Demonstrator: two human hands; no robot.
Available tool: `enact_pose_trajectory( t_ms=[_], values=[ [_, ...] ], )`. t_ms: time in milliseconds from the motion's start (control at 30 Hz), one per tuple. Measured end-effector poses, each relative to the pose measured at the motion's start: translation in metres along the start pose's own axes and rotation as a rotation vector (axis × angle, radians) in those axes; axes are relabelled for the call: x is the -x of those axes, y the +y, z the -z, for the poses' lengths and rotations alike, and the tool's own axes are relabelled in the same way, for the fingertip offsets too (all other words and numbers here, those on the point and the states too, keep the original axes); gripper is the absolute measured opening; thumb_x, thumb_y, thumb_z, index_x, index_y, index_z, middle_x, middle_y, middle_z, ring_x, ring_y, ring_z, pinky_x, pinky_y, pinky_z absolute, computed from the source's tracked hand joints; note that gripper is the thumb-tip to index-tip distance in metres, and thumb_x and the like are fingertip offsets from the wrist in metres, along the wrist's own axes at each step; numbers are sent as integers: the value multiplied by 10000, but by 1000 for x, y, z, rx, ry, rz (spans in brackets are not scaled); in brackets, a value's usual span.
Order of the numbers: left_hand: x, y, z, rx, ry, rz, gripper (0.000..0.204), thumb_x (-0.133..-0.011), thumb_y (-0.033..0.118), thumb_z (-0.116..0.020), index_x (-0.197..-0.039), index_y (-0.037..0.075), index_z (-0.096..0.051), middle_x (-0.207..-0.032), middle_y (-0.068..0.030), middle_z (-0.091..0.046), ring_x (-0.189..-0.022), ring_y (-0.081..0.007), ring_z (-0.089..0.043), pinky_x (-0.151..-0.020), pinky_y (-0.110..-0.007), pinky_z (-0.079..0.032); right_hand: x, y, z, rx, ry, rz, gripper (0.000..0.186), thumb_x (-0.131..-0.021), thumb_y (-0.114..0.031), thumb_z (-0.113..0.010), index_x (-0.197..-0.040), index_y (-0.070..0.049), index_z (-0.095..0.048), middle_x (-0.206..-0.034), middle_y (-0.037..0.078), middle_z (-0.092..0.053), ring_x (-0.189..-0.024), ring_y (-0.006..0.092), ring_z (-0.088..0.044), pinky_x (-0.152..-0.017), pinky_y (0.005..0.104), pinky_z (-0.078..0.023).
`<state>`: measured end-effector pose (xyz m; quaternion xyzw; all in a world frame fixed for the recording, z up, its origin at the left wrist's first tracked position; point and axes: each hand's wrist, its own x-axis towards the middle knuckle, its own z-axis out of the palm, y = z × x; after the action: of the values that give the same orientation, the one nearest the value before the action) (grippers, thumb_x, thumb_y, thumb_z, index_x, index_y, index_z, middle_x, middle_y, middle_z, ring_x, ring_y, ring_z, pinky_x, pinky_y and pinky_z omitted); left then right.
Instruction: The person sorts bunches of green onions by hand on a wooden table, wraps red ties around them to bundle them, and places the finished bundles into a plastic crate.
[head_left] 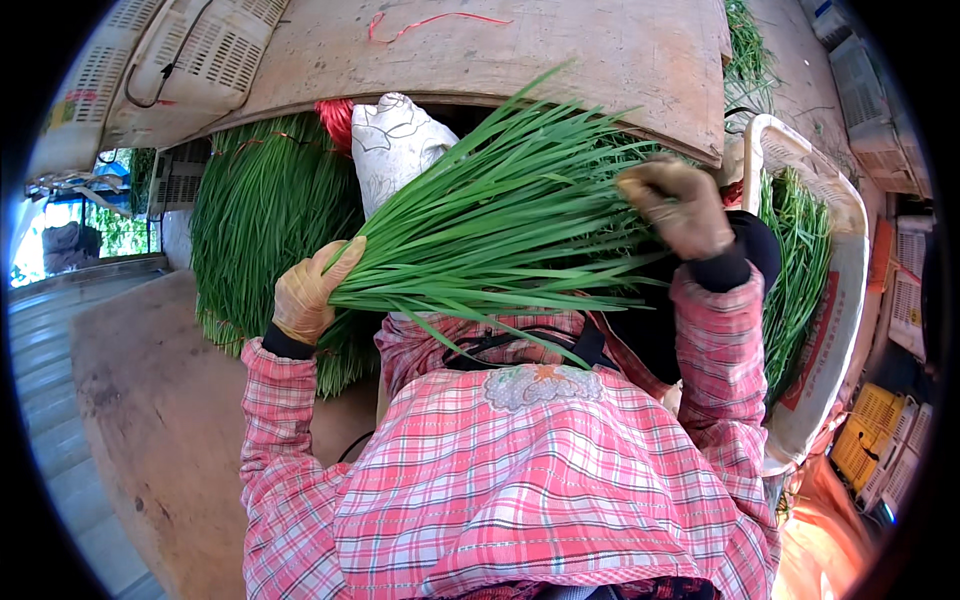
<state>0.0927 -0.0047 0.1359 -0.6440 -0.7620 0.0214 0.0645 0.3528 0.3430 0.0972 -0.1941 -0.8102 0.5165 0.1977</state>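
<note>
My left hand [306, 292], in a pale, thin glove, is closed around the gathered end of a bunch of garlic chives [490, 225]. Its long green blades fan out to the right across my lap, and a few hang loose over my pink checked smock [520, 480]. Beside the blade tips, my gloved right hand [685, 208] is raised with its fingers curled together, slightly blurred. Whatever it may pinch is too small to make out. Left of the held bunch lies a large pile of chives [275, 210], standing out from under the board's edge.
A wooden board [560, 60] spans the far side, with a red tie strip [440, 18] on it. Beneath its edge are a white sack [395, 140] and red twine [336, 122]. At right stands a white basket [850, 235] holding more chives. Plastic crates [215, 50] are at far left.
</note>
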Motion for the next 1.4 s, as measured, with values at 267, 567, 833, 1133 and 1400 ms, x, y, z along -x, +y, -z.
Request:
enact_pose_trajectory(
  t_ms=[267,567,833,1133,1400],
  values=[
    [3,0,3,-109,8,-28,690,-675,-15,-531,-1296,279,-465,-1098,-15,-577,-605,-186,-510,-549,-295,-454,-27,-22,-122,54,-119,-94,280,-793,-221,-665,-953,6,-634,-724,150,-640,-635,191,-613,-616,303,-477],
    [9,-3,-12,-271,56,-43,717,-679,-15,-517,-1292,351,-457,-1101,4,-583,-560,-142,-442,-492,-255,-421,9,3,-51,-207,330,-208,83,-778,-17,-651,-855,-25,-619,-705,76,-604,-622,101,-535,-584,253,-451],
    [4,-5,-8,-309,92,-88,705,-689,-2,-525,-1294,353,-451,-1111,0,-584,-540,-129,-430,-467,-239,-411,-25,-33,-94,322,-16,242,169,-791,-121,-604,-942,-48,-618,-891,123,-639,-777,297,-619,-678,360,-499],
    [11,-13,-19,-255,176,-82,696,-690,14,-523,-1323,284,-416,-1244,-15,-529,-531,-113,-429,-470,-226,-402,-27,-44,-121,433,-217,143,308,-751,-236,-661,-1021,-90,-632,-708,84,-635,-647,262,-620,-573,351,-478],
    [7,-9,-14,-179,57,-26,660,-679,5,-513,-1308,195,-447,-1220,5,-539,-546,-126,-446,-494,-240,-408,-26,-34,-141,768,-131,509,201,-787,-228,-587,-978,-201,-642,-607,58,-549,-519,247,-572,-418,379,-415]
  ],
)
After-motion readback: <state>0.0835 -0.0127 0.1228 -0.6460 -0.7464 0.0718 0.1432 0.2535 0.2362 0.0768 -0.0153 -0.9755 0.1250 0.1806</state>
